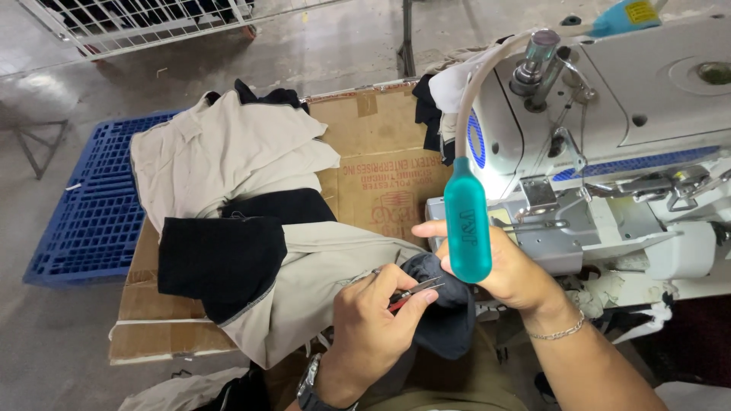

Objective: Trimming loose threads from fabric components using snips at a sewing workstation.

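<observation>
holding small snips [415,291], the left hand [373,327] is curled tight near the bottom middle of the view. its thumb and fingers pinch the red grip, and the thin metal tips poke out to the right. the tips touch a dark cloth [445,304] that bunches up between the two hands. the right hand [506,266] is closed on the far side of this dark cloth and holds it up, with the thumb pointing left over the top. so the cloth sits just right of the left hand and just under the right hand. a teal lamp [467,228] on a bendy white neck hangs in front of the right hand and hides part of it. i cannot tell if it touches the hand.

a tan cloth [320,281] joins the dark one and runs off to the left, over a flat cardboard box [381,160]. more tan and black clothes [228,190] are piled on the left side of that box. a blue pallet [91,221] lies on the floor past the box's left edge. a white sewing machine [624,122] stands just behind the right hand. the left wrist has a watch [308,388] and the right wrist has a thin chain [560,331].
</observation>
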